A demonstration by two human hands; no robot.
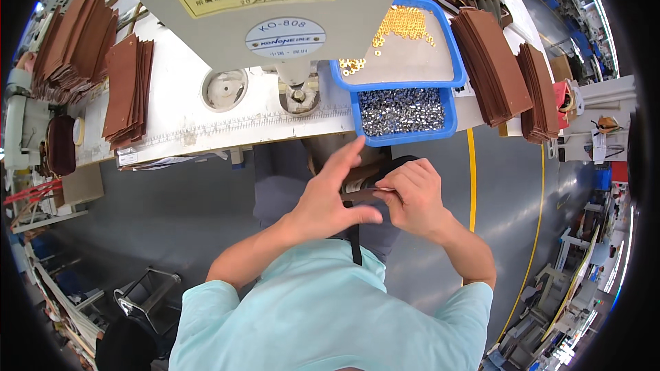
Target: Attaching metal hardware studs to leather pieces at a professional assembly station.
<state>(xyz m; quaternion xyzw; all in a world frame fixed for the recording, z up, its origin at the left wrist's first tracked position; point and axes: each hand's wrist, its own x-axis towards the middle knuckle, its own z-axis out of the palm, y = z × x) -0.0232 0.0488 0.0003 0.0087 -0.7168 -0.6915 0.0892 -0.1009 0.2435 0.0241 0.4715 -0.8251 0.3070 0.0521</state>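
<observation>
My right hand (416,196) is closed in a pinch on a thin brown leather piece (360,195), seen nearly edge-on in front of my body. The left hand (325,200) is open, its fingers raised and its thumb stretched apart, with the leather piece's left end close to its palm. Whether that end touches the palm I cannot tell. Beyond my hands, a blue tray of small silver metal parts (402,111) sits at the table's front edge. Behind it, partly over it, is a blue tray (335,75) with gold ring-shaped parts (404,22).
A grey machine head (227,34) stands over the white worktable (175,113), its pressing tip (295,82) above a round metal base. Brown leather stacks (127,89) lie at left, with more stacks (489,62) at right. A wheeled metal frame (146,297) stands behind me at left.
</observation>
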